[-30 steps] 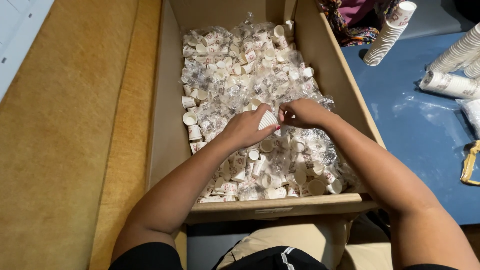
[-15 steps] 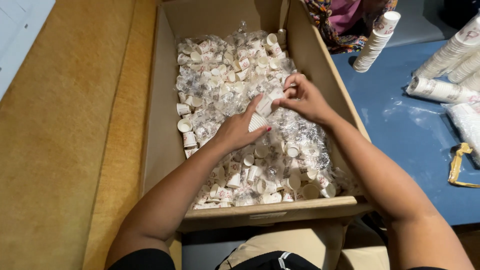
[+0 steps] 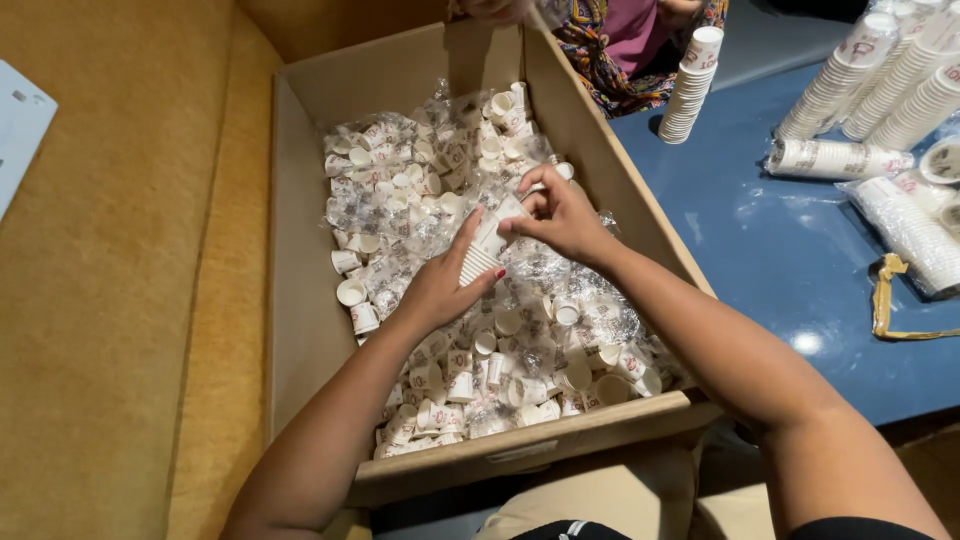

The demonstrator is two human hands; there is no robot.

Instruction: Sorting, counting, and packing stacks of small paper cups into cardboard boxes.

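I see a short stack of small white paper cups [image 3: 483, 252] held over the middle of the open cardboard box [image 3: 300, 300]. Its long axis runs on a slant, from lower left near my left palm up toward the far right, with the ribbed rims facing down-left. My left hand [image 3: 440, 285] is half closed around the lower end, thumb laid along the side. My right hand [image 3: 560, 215] has its fingertips pinched on the upper end of the stack; whether clear wrap is between them I cannot tell. The box below is full of loose little cups and crumpled clear plastic bags [image 3: 400, 190] of more cups. To the right, on the blue table [image 3: 780, 260], one tall cup stack [image 3: 690, 85] stands upright, and several long wrapped sleeves of cups [image 3: 880, 70] lie slanted at the far corner. A tan strap [image 3: 890, 300] lies near the table's edge.
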